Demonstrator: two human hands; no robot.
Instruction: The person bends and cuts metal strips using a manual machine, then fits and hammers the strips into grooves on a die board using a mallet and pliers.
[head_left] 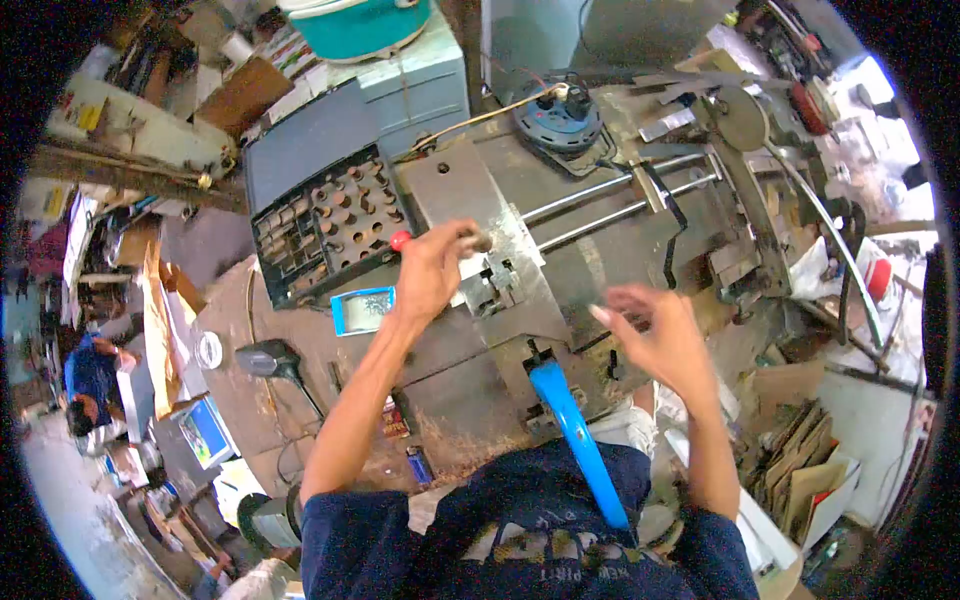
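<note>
My left hand is over the metal plate of a bench machine, its fingers bent together around a small, dark, roundish piece that is too blurred to name. A red ball knob shows beside its wrist side. Just below the fingers sits a metal clamp block with slots. My right hand hovers to the right of the machine, blurred, thumb and fingers apart with nothing visible in them. Between my arms, a long blue lever extends from the machine toward my body.
An open case of several round metal pieces lies left of the machine. Nearby are a blue-edged box, a black mirror-like item and a lighter. Two steel rails run right; a blue-black power tool stands behind.
</note>
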